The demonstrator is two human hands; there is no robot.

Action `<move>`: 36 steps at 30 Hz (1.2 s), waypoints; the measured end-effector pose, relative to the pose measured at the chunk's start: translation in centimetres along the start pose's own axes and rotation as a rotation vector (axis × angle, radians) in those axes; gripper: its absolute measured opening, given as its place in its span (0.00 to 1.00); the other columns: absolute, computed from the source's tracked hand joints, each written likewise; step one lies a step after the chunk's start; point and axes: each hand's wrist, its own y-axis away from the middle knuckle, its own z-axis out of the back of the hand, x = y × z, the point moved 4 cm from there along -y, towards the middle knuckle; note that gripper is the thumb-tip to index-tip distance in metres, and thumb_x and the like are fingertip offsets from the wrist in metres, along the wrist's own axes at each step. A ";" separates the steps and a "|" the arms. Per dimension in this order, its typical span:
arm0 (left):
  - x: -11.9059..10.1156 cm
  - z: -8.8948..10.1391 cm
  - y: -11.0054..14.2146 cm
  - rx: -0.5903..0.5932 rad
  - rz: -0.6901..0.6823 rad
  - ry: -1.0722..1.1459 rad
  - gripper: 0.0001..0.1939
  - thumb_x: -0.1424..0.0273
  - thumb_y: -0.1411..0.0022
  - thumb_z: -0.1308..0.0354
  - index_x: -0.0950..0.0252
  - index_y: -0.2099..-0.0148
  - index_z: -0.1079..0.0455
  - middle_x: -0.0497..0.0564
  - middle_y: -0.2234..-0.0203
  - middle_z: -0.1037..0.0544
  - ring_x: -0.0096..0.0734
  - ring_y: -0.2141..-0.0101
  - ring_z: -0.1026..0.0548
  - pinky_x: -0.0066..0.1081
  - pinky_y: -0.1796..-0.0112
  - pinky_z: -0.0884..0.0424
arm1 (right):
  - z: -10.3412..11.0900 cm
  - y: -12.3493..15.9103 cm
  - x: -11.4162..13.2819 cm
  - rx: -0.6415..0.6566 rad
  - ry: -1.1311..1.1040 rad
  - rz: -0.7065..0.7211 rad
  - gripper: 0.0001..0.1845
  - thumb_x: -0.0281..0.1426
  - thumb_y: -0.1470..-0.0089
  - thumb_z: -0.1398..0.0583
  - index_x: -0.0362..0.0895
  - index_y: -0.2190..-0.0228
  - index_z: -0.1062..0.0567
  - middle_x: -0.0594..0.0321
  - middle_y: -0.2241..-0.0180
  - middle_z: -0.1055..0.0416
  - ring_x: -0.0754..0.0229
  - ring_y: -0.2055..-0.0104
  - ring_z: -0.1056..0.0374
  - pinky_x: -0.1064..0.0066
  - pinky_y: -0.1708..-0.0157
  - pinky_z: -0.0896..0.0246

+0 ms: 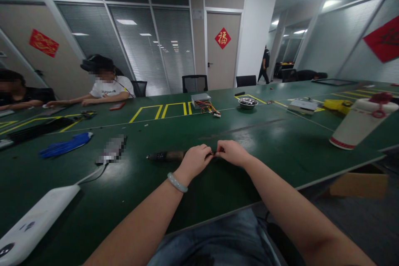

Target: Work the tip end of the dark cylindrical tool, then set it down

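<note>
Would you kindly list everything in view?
table: one, green, centre
tool: one, dark, at hands
glove: one, blue, left
phone: one, blurred, left
power bank: one, white, left
box: one, grey, far
wires: several, mixed, beside box
bowl: one, silver, far
case: one, white, right
item: one, yellow, right
cup: one, white, right
carton: one, brown, right
tape: several, yellow, table
people: three, mixed tops, far
chairs: several, black, far
door: one, beige, far
signs: three, red, far
bracelet: one, pale, left wrist
left hand: one, bare, centre
right hand: one, bare, centre
</note>
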 end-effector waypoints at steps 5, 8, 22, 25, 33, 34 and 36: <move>0.1 -0.3 -0.1 -0.008 0.010 0.007 0.06 0.66 0.34 0.47 0.62 0.60 0.32 0.51 0.63 0.27 0.34 0.61 0.27 0.33 0.59 0.33 | 0.1 -0.1 0.6 -0.018 0.078 -0.001 0.04 0.33 0.46 0.38 0.47 0.69 0.27 0.65 0.68 0.27 0.62 0.65 0.32 0.73 0.69 0.47; 0.2 -0.5 -0.1 -0.007 0.021 0.004 0.06 0.66 0.34 0.46 0.62 0.58 0.32 0.51 0.63 0.27 0.34 0.60 0.27 0.33 0.58 0.33 | -0.1 -0.2 0.8 -0.030 0.130 0.004 0.04 0.33 0.45 0.38 0.46 0.68 0.27 0.64 0.67 0.26 0.60 0.63 0.32 0.72 0.66 0.46; 0.2 -0.3 0.0 -0.011 0.046 0.002 0.11 0.65 0.37 0.43 0.62 0.53 0.33 0.53 0.59 0.25 0.37 0.56 0.27 0.36 0.54 0.32 | -1.4 -0.4 1.3 0.017 0.241 0.049 0.05 0.31 0.40 0.43 0.45 0.60 0.32 0.60 0.63 0.26 0.57 0.59 0.30 0.71 0.61 0.43; 0.1 0.0 0.0 -0.040 0.019 -0.013 0.16 0.66 0.38 0.42 0.62 0.48 0.35 0.54 0.54 0.25 0.39 0.52 0.28 0.41 0.47 0.36 | -1.7 -0.3 1.5 0.026 0.245 0.081 0.06 0.28 0.38 0.46 0.45 0.59 0.33 0.58 0.59 0.27 0.57 0.57 0.30 0.71 0.58 0.43; 0.5 0.9 0.7 -0.118 -0.029 -0.002 0.30 0.64 0.39 0.40 0.59 0.37 0.43 0.52 0.43 0.32 0.39 0.40 0.38 0.45 0.36 0.53 | -1.6 -1.6 -0.2 0.013 0.258 0.026 0.06 0.30 0.38 0.47 0.45 0.57 0.35 0.56 0.58 0.27 0.55 0.56 0.30 0.70 0.60 0.44; 0.7 0.9 0.8 -0.122 -0.028 0.000 0.30 0.64 0.39 0.41 0.59 0.37 0.44 0.52 0.41 0.33 0.39 0.39 0.40 0.45 0.36 0.54 | -1.3 -1.7 -0.9 0.010 0.262 -0.001 0.06 0.31 0.38 0.46 0.45 0.58 0.35 0.56 0.58 0.27 0.55 0.56 0.30 0.70 0.60 0.45; 1.1 1.1 1.0 -0.131 -0.016 0.001 0.31 0.63 0.38 0.42 0.58 0.35 0.46 0.51 0.40 0.35 0.39 0.37 0.43 0.46 0.36 0.56 | -0.4 -1.6 -2.8 0.001 0.275 -0.076 0.05 0.32 0.38 0.46 0.46 0.59 0.35 0.56 0.59 0.27 0.55 0.58 0.30 0.70 0.62 0.46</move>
